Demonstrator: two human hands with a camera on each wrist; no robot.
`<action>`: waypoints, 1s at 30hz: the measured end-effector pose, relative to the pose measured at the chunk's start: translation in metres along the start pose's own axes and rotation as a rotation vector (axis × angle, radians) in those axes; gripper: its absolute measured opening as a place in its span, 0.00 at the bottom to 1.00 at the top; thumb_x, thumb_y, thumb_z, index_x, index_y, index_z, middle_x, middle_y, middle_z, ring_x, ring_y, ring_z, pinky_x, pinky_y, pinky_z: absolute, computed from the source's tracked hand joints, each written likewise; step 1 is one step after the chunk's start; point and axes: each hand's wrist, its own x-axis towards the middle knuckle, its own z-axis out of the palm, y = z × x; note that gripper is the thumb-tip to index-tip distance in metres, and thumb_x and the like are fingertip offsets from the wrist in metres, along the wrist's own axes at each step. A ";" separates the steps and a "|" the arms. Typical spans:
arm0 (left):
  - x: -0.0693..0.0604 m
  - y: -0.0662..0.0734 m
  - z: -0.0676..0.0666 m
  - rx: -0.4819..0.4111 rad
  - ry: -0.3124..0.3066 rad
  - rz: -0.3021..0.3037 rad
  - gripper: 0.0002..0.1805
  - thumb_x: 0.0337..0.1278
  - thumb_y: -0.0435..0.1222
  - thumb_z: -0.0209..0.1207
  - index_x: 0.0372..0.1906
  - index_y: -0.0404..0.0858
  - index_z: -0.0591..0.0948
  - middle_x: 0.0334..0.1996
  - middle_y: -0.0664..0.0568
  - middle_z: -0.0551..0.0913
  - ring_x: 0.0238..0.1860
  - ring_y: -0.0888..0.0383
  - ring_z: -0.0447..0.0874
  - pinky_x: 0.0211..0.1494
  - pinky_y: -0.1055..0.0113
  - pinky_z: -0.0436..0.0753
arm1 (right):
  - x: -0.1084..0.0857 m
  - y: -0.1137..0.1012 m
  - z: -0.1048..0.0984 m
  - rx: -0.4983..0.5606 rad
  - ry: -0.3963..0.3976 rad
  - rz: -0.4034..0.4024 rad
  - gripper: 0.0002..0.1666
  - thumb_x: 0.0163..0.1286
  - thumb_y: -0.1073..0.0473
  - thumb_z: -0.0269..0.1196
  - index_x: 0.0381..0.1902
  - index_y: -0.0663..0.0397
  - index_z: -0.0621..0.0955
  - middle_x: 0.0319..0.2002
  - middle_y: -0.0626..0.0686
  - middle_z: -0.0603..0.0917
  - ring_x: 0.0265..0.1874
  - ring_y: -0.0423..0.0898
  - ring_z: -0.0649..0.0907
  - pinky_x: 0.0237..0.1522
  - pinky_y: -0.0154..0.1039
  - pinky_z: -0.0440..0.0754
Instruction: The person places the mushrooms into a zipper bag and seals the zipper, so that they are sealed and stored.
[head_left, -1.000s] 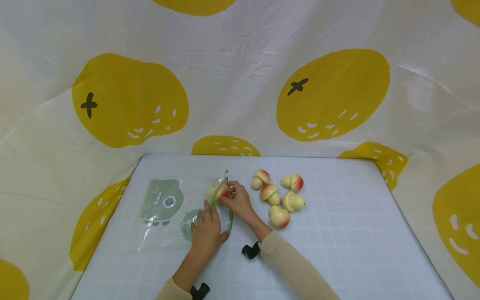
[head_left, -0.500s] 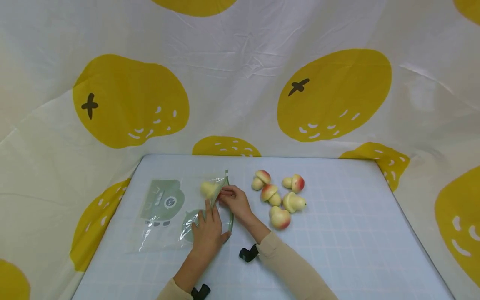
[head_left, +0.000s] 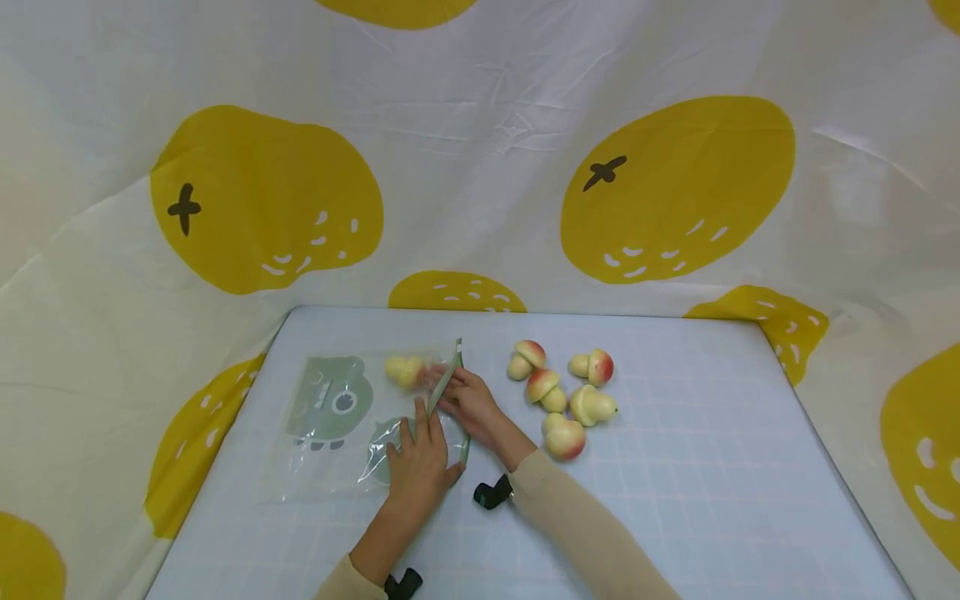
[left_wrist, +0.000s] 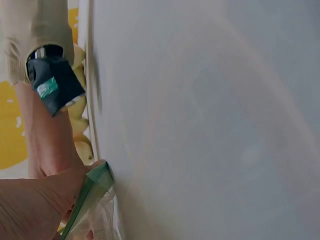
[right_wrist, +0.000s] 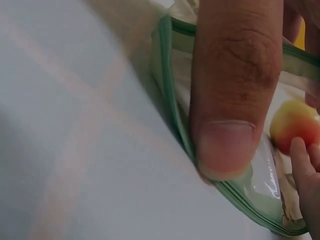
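Note:
A clear zip bag with green printed animal shapes (head_left: pixel 330 396) lies flat at the table's left, its green-edged mouth facing right. My left hand (head_left: pixel 420 467) rests on the mouth with spread, fairly straight fingers. In the right wrist view its thumb (right_wrist: pixel 230 100) presses the green zip edge (right_wrist: pixel 175 110), and the mouth gapes. My right hand (head_left: pixel 474 407) reaches into the mouth. Inside lies a yellow-red toy mushroom (head_left: pixel 405 372); in the right wrist view, extended fingertips (right_wrist: pixel 297 150) touch the mushroom's red side. The film partly blurs these fingers in the head view.
Several more toy mushrooms (head_left: pixel 592 406) sit loose right of the bag, close to my right forearm. A black wrist camera (head_left: pixel 492 492) hangs under each wrist. The pale checked table (head_left: pixel 712 467) meets a fruit-patterned curtain (head_left: pixel 480 192) at its back edge.
The toy mushroom has moved left from the bag's mouth to inside it. My right hand's fingers have followed under the film. My left hand has stayed on the bag.

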 end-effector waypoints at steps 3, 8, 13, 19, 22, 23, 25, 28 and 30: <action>-0.001 0.001 0.000 0.006 -0.002 -0.002 0.60 0.40 0.53 0.78 0.72 0.25 0.62 0.75 0.31 0.55 0.66 0.26 0.63 0.53 0.27 0.70 | 0.005 0.000 -0.002 0.067 -0.050 0.041 0.30 0.70 0.80 0.47 0.69 0.69 0.68 0.65 0.64 0.75 0.64 0.56 0.75 0.60 0.49 0.75; -0.002 0.003 0.001 0.003 -0.012 0.008 0.57 0.40 0.53 0.78 0.71 0.26 0.64 0.76 0.33 0.54 0.67 0.27 0.62 0.54 0.27 0.70 | 0.014 0.000 -0.005 0.137 -0.129 0.092 0.26 0.76 0.74 0.47 0.71 0.68 0.67 0.66 0.64 0.74 0.66 0.58 0.73 0.63 0.51 0.72; -0.003 0.004 0.002 0.026 0.029 0.037 0.57 0.38 0.51 0.79 0.70 0.26 0.65 0.75 0.33 0.56 0.66 0.27 0.64 0.52 0.28 0.71 | 0.023 0.001 -0.001 0.174 -0.212 0.128 0.27 0.82 0.63 0.46 0.74 0.67 0.62 0.70 0.63 0.69 0.70 0.58 0.68 0.68 0.48 0.66; -0.003 0.003 0.003 0.042 0.082 0.073 0.56 0.35 0.49 0.81 0.68 0.27 0.67 0.74 0.32 0.59 0.64 0.27 0.66 0.50 0.28 0.73 | 0.027 0.001 0.004 0.161 -0.201 0.152 0.27 0.83 0.62 0.44 0.75 0.65 0.61 0.72 0.62 0.66 0.71 0.58 0.67 0.69 0.47 0.64; -0.002 0.002 0.003 0.019 0.045 0.053 0.56 0.37 0.51 0.80 0.69 0.26 0.65 0.75 0.33 0.56 0.65 0.26 0.64 0.51 0.27 0.71 | 0.023 0.001 0.002 0.152 -0.169 0.147 0.27 0.82 0.65 0.45 0.74 0.66 0.62 0.72 0.63 0.66 0.70 0.59 0.68 0.65 0.45 0.69; -0.002 0.002 0.002 0.008 0.027 0.043 0.57 0.38 0.51 0.79 0.70 0.26 0.65 0.76 0.33 0.54 0.66 0.26 0.63 0.52 0.27 0.70 | 0.021 0.000 0.001 0.143 -0.154 0.142 0.26 0.81 0.68 0.46 0.74 0.67 0.62 0.72 0.64 0.67 0.69 0.59 0.69 0.64 0.45 0.71; -0.001 0.001 0.001 -0.006 -0.008 0.024 0.58 0.40 0.52 0.78 0.71 0.26 0.63 0.76 0.33 0.52 0.67 0.26 0.61 0.53 0.26 0.69 | 0.014 -0.001 0.000 0.126 -0.115 0.132 0.27 0.77 0.75 0.47 0.72 0.69 0.64 0.70 0.65 0.69 0.67 0.57 0.72 0.60 0.44 0.74; 0.000 0.000 -0.001 -0.027 -0.033 0.006 0.59 0.42 0.52 0.78 0.73 0.25 0.60 0.76 0.33 0.52 0.68 0.26 0.60 0.55 0.26 0.67 | 0.002 -0.004 -0.002 0.033 -0.065 0.102 0.28 0.72 0.79 0.48 0.69 0.73 0.67 0.63 0.64 0.76 0.59 0.52 0.79 0.57 0.43 0.77; 0.000 -0.002 -0.002 -0.027 -0.050 -0.004 0.59 0.43 0.52 0.77 0.73 0.25 0.60 0.76 0.32 0.52 0.68 0.26 0.59 0.55 0.26 0.67 | -0.007 -0.009 -0.001 -0.042 -0.037 0.085 0.26 0.73 0.77 0.50 0.67 0.74 0.69 0.57 0.62 0.80 0.53 0.48 0.81 0.56 0.43 0.77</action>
